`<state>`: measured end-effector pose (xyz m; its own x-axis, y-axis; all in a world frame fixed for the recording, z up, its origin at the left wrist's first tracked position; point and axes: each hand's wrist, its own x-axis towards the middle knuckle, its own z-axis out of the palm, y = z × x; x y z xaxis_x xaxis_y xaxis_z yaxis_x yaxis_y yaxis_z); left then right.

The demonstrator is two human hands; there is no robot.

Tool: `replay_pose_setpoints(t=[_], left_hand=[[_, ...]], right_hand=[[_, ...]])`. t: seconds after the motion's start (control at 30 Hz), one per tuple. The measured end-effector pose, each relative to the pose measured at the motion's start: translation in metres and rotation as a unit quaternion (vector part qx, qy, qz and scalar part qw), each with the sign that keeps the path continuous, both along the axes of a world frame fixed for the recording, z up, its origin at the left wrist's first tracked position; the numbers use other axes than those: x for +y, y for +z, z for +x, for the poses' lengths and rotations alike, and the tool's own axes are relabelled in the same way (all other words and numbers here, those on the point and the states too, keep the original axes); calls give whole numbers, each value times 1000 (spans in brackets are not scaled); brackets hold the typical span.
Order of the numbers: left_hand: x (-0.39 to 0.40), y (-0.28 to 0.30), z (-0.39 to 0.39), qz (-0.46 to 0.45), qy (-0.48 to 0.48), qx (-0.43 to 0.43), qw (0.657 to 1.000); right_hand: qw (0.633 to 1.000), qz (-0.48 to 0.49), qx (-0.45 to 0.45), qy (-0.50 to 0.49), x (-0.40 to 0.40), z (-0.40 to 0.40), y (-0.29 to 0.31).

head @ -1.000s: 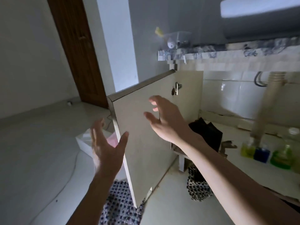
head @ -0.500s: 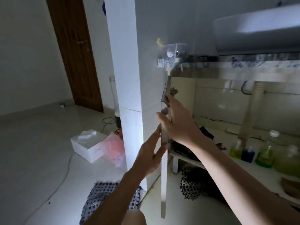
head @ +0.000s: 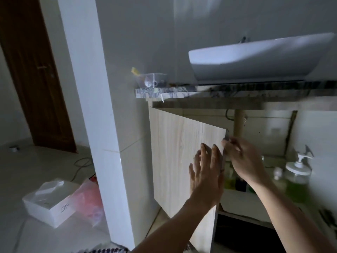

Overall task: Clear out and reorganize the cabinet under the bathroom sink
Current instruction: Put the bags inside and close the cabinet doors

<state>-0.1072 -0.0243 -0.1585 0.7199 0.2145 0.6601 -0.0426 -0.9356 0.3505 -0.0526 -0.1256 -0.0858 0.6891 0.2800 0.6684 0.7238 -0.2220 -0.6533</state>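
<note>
Both hands are at the free edge of the cabinet door (head: 182, 152), a pale wood-grain panel hung below the marble countertop (head: 228, 92) and standing partly open. The left hand (head: 206, 176) lies flat against the door's outer face, fingers straight and spread, pressing rather than gripping. The right hand (head: 242, 157) reaches from the inner side, its fingers curled around the door's edge near the upper corner; it is blurred, so the exact grip is hard to read. Behind the door, the cabinet interior shows a drain pipe (head: 239, 123) and a shelf carrying a clear pump dispenser (head: 298, 172) with green liquid, beside smaller bottles that are too blurred to identify. A white basin (head: 255, 61) sits on the countertop, and a clear plastic container (head: 151, 80) stands at the countertop's left end. On the floor to the left, past the white pillar (head: 102, 125), rest a white box (head: 49, 203) and a pink plastic bag (head: 89, 198). A brown wooden door (head: 36, 73) stands at far left
</note>
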Motion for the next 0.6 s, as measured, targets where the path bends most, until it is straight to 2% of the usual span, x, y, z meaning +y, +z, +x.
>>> replay_pose_setpoints(t=[0.13,0.27,0.4,0.6], left_hand=[[-1,3,27,-21,-13,-14,1000],[9,2,53,-24,-48,-17,998],[46,-6,86,91,-60,-44,993],[105,22,124,249,-44,-48,966]], right_hand=[[998,-58,-4,10,-6,23,-12],[995,-56,-61,-58,-4,43,-15],[995,-46,-41,-84,9,75,-8],[987,-81,-49,-132,27,119,9]])
